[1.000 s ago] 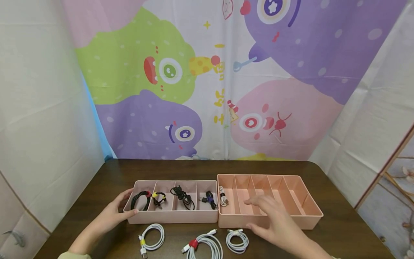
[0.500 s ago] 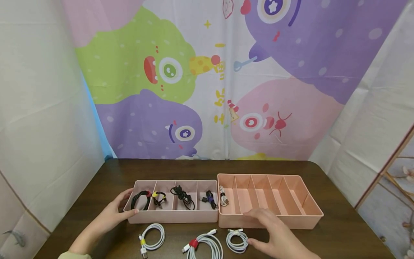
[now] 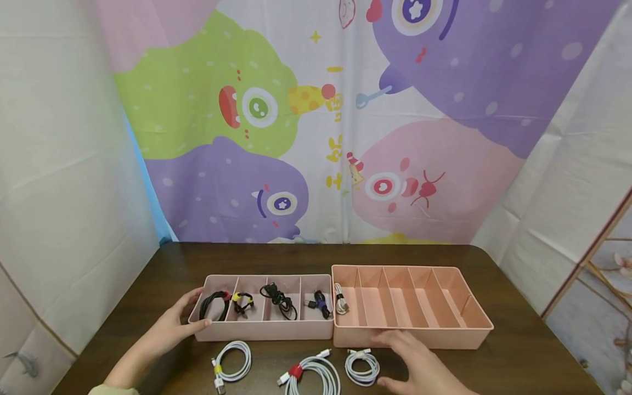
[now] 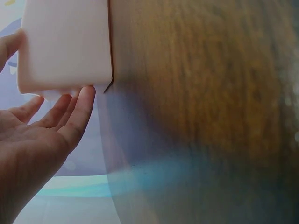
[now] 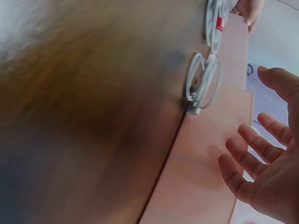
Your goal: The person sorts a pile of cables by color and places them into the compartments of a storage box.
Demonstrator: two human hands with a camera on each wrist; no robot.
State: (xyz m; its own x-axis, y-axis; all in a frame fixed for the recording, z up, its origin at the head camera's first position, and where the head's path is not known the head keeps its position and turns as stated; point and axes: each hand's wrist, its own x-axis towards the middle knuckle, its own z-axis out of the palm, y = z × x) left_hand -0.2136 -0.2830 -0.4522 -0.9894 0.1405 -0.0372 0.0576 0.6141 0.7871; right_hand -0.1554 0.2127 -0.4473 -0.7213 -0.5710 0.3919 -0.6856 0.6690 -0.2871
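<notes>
My left hand (image 3: pixel 175 321) grips the left end of a pale pink divided box (image 3: pixel 264 331), thumb at the front corner. In the left wrist view its fingers (image 4: pixel 84 105) press the end wall. The box's compartments hold black cables, among them a coil with a red tie (image 3: pixel 214 305) and a bundle with a purple tie (image 3: pixel 321 304). My right hand (image 3: pixel 419 365) hovers in front of the peach divided box (image 3: pixel 415 338), fingers spread and holding nothing. Just left of it lies a coiled white cable (image 3: pixel 362 376) with a pale tie.
Two more white cables lie on the dark wooden table (image 3: pixel 123 307): one with a yellow tie (image 3: pixel 242 370), one with a red tie (image 3: pixel 321 373). A small white cable (image 3: pixel 340 300) sits in the peach box's leftmost compartment. A cartoon curtain (image 3: pixel 326 219) hangs behind.
My right hand has come back from over the peach box toward the near side, beside the coiled white cable. The left hand, boxes and cables have not moved.
</notes>
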